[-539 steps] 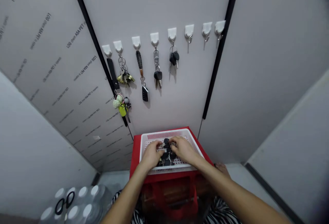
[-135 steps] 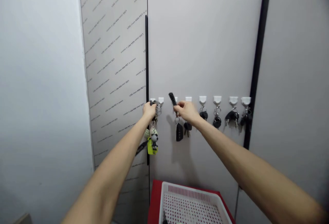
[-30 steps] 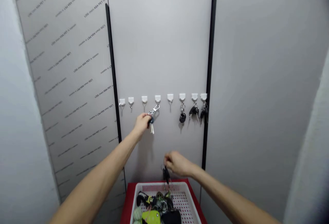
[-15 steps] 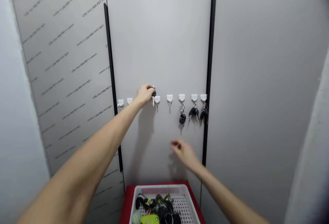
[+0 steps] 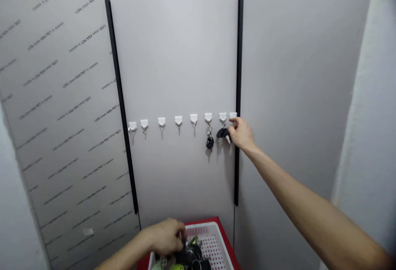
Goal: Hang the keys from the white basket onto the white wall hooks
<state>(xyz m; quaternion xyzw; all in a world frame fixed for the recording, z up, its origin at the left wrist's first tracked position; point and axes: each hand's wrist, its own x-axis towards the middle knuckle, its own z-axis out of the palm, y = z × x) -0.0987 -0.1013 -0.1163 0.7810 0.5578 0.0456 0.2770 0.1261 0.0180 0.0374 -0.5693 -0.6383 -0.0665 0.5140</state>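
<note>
My right hand is at the rightmost white hook, its fingers closed around a bunch of keys with black heads, mostly hidden by the hand. Beside it, black-headed keys hang from the neighbouring hook. One more hook to the left carries a ring with a round black fob. Low down, my left hand reaches over the white basket, fingers bent in at the pile of keys and fobs. What those fingers hold is hidden.
Several more white hooks with small metal clips run leftward across the pale panel. Black vertical strips edge that panel. Under the basket is a red surface. Printed film covers the left panel.
My left hand has come down from the hooks to the basket, and the keys it held no longer show. My right hand has risen to the rightmost hook and closed on its keys.
</note>
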